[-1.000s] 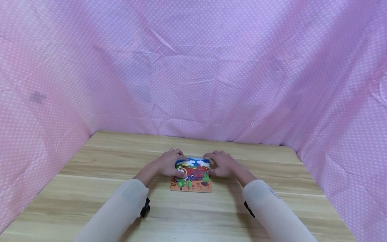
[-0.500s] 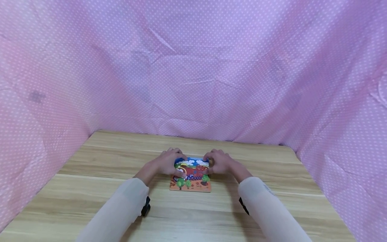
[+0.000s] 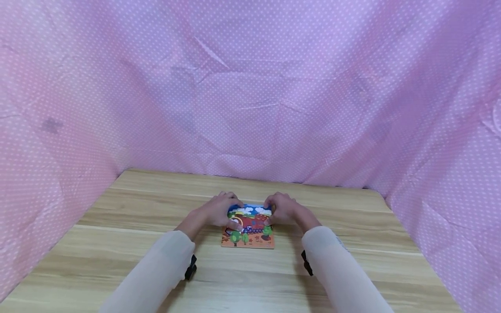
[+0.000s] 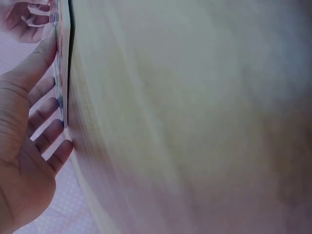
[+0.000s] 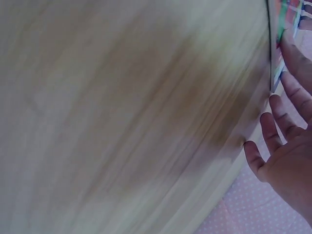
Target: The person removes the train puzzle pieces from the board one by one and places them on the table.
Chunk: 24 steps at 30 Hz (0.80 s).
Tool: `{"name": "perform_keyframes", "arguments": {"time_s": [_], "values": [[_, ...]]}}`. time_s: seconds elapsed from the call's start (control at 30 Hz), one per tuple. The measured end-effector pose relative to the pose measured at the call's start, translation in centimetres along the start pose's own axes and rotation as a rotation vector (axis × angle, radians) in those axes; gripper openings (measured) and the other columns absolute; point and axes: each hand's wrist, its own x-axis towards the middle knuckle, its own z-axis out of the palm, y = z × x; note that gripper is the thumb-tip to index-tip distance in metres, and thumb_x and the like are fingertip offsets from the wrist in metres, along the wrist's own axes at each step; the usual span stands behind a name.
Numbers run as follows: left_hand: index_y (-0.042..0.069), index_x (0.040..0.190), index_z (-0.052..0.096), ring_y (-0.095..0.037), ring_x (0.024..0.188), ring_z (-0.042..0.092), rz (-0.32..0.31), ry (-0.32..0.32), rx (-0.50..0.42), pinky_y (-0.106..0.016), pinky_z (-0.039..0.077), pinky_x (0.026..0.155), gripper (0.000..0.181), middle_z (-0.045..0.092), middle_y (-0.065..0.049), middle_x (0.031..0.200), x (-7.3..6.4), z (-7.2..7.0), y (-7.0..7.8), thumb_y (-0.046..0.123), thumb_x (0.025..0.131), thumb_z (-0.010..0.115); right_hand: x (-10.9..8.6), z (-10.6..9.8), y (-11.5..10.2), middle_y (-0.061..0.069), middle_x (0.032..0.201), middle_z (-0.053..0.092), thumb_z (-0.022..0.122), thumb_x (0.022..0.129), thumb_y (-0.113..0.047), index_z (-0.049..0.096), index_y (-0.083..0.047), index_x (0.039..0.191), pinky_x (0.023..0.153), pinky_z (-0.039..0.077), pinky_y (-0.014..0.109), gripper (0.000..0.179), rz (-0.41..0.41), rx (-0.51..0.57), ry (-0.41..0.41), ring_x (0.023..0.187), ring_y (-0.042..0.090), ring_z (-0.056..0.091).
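Observation:
A thin, roughly square picture board (image 3: 250, 239), like a child's jigsaw puzzle, lies flat on the wooden table. Its print has a red train, green trees, orange ground and a blue sky with clouds. My left hand (image 3: 219, 211) rests at its left side, thumb and index finger on the picture. From the right, my right hand (image 3: 286, 209) touches the board the same way. The left wrist view shows the thumb (image 4: 41, 56) on the board's face and the other fingers spread along its edge. In the right wrist view, the fingers (image 5: 280, 114) are spread, some touching the table.
The wooden table (image 3: 250, 282) runs out to both sides and toward me. Pink dotted cloth (image 3: 250, 108) hangs behind it and along both sides. Each forearm wears a light sleeve (image 3: 156, 265), with a dark wrist device (image 3: 190, 267) beneath.
My right hand and forearm have shifted slightly left, bringing the thumb and index finger further onto the board. My left hand and the board stay almost in place.

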Motion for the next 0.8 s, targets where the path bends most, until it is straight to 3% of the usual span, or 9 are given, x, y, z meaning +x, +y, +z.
{"name": "perform_keyframes", "arguments": {"time_s": [0.2, 0.4, 0.8], "values": [[0.036, 0.140, 0.063, -0.022, 0.126, 0.041, -0.003, -0.017, 0.021, -0.048, 0.039, 0.109, 0.064, 0.050, 0.002, 0.141, -0.2, -0.1, 0.7, 0.056, 0.083, 0.081, -0.1, -0.1, -0.1, -0.002, 0.118, 0.057, 0.089, 0.079, -0.035, 0.067, -0.025, 0.105, 0.108, 0.035, 0.057, 0.036, 0.023, 0.033, -0.021, 0.111, 0.026, 0.046], [0.038, 0.140, 0.063, -0.021, 0.123, 0.041, -0.011, -0.022, 0.023, -0.046, 0.040, 0.108, 0.062, 0.050, 0.003, 0.140, -0.3, -0.2, 1.0, 0.055, 0.083, 0.081, -0.2, -0.1, 0.1, -0.002, 0.116, 0.058, 0.088, 0.082, -0.031, 0.066, -0.023, 0.105, 0.106, 0.037, 0.057, 0.032, 0.024, 0.091, -0.032, 0.112, 0.027, 0.046], [0.037, 0.139, 0.064, -0.021, 0.122, 0.041, -0.022, -0.024, 0.018, -0.045, 0.041, 0.106, 0.061, 0.050, 0.002, 0.140, -0.5, -0.1, 1.4, 0.055, 0.083, 0.081, -0.3, 0.2, 0.6, 0.002, 0.111, 0.059, 0.085, 0.086, -0.021, 0.062, -0.019, 0.109, 0.097, 0.044, 0.045, 0.032, 0.023, 0.210, -0.059, 0.106, 0.024, 0.052]]}}
